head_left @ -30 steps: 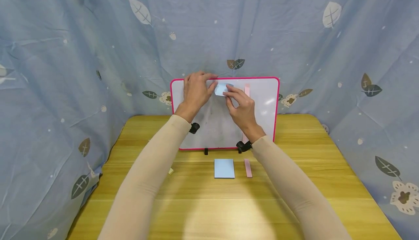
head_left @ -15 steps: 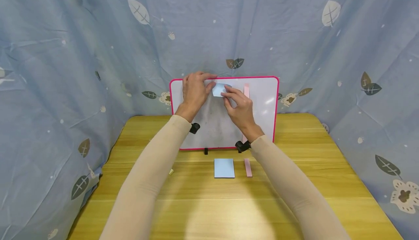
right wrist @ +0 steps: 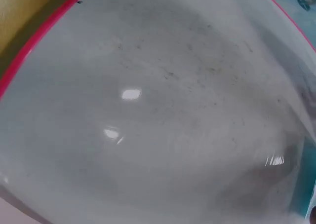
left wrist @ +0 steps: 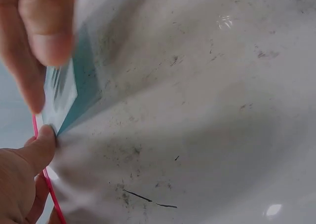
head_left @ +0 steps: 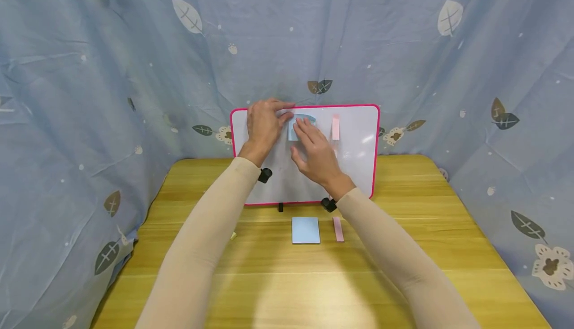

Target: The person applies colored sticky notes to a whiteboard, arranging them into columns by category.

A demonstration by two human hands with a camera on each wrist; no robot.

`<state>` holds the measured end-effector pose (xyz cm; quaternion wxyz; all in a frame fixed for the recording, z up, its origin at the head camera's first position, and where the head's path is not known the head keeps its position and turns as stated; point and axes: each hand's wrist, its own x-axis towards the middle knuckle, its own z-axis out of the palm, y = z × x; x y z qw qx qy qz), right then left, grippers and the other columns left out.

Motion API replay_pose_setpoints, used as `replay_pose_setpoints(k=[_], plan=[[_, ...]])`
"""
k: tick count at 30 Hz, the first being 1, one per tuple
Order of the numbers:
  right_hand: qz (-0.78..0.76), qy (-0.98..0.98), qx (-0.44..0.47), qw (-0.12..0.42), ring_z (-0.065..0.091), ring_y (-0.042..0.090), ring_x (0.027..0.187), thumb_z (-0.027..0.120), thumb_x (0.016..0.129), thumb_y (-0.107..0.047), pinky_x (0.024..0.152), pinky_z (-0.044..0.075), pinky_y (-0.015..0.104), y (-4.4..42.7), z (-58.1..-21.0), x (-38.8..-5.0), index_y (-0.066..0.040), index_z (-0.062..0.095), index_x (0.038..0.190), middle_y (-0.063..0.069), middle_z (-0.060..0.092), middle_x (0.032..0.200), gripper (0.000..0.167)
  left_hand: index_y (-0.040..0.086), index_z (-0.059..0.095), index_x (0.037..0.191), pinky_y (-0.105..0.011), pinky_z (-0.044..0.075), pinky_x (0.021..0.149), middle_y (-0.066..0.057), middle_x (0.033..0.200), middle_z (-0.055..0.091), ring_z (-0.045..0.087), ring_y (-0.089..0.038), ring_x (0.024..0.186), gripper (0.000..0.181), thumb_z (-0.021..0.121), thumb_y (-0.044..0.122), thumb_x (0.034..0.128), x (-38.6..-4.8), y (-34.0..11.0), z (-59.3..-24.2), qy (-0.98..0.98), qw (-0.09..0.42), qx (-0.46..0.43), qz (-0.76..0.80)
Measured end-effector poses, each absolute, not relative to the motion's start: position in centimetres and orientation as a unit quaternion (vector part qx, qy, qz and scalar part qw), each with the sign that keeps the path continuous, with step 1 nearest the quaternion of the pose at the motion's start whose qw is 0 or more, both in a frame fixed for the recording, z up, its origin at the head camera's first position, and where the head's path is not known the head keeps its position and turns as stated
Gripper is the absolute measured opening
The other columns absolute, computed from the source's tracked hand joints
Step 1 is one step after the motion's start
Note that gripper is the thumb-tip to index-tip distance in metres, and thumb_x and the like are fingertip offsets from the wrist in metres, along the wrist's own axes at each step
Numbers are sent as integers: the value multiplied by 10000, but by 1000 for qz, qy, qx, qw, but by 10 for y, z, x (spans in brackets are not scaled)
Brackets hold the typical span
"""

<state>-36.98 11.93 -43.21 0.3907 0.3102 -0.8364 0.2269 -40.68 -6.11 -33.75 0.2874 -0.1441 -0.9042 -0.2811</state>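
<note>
A pink-edged whiteboard (head_left: 354, 164) stands upright on the table. My left hand (head_left: 264, 127) grips its top edge, thumb in front and some fingers behind the rim. That thumb (left wrist: 43, 144) touches the corner of a blue sticky note (left wrist: 61, 103) near the top of the board. Over the note (head_left: 292, 133) lies my right hand (head_left: 316, 152), its fingers extended and covering much of the paper. In the left wrist view part of the note stands away from the board. The right wrist view catches only a sliver of the note (right wrist: 305, 177) at its right side.
A pink paper strip (head_left: 336, 127) sticks to the board, right of the note. On the wooden table (head_left: 287, 279) lie a blue sticky-note pad (head_left: 306, 231), a pink strip pad (head_left: 338, 230) and a small yellow piece (head_left: 233, 236), partly behind the left sleeve. Patterned curtains (head_left: 251, 30) surround the table.
My right hand has let go of its pinch on the blue note and now lies over it with straightened fingers. The note hangs flatter against the board. My left hand keeps its place.
</note>
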Motion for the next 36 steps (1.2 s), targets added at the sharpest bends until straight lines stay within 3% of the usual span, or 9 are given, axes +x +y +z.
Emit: replay_pose_setpoints(k=[7, 13, 18, 20, 28, 36], plan=[[155, -879, 310, 327, 257, 408, 1821, 641, 1154, -294, 1483, 238, 598, 117, -450, -393, 31, 315, 1813, 196, 263, 1934, 804, 228, 891, 1356, -463, 578, 1201, -39, 1359, 879, 803, -285, 1331, 336, 922, 240, 1021, -408, -61, -337, -896, 291, -158, -295], [63, -925, 244, 284, 194, 350, 1844, 610, 1191, -390, 1487, 192, 639, 115, -431, -372, 3, 194, 1850, 151, 147, 1969, 872, 244, 886, 1371, -539, 370, 1427, -36, 1392, 868, 786, -263, 1389, 342, 913, 231, 1030, -416, -62, -341, -899, 277, -161, -298], [16, -951, 174, 256, 91, 319, 1863, 554, 1215, -461, 1510, 89, 610, 124, -423, -365, -23, 114, 1864, 118, 41, 1981, 898, 292, 881, 1378, -542, 191, 1504, -7, 1419, 857, 769, -222, 1434, 353, 918, 272, 1028, -432, -63, -349, -899, 262, -154, -317], [5, -955, 155, 251, 55, 329, 1865, 548, 1216, -469, 1511, 66, 612, 128, -421, -364, -24, 109, 1864, 117, 27, 1980, 900, 305, 884, 1370, -536, 163, 1510, 1, 1415, 859, 769, -215, 1433, 350, 922, 272, 1024, -438, -63, -354, -898, 261, -150, -322], [11, -959, 138, 246, -24, 371, 1864, 534, 1220, -458, 1500, 29, 660, 133, -419, -360, -15, 120, 1861, 126, 23, 1979, 882, 208, 861, 1421, -589, 152, 1507, -95, 1440, 844, 746, -303, 1457, 378, 890, 224, 1044, -413, -62, -340, -902, 252, -167, -309], [59, -937, 174, 298, 111, 422, 1849, 602, 1193, -366, 1495, 142, 645, 138, -427, -350, 46, 236, 1829, 199, 166, 1953, 842, 203, 814, 1500, -630, 135, 1502, -102, 1483, 803, 713, -307, 1480, 465, 904, 175, 1045, -404, -69, -348, -899, 280, -198, -272]])
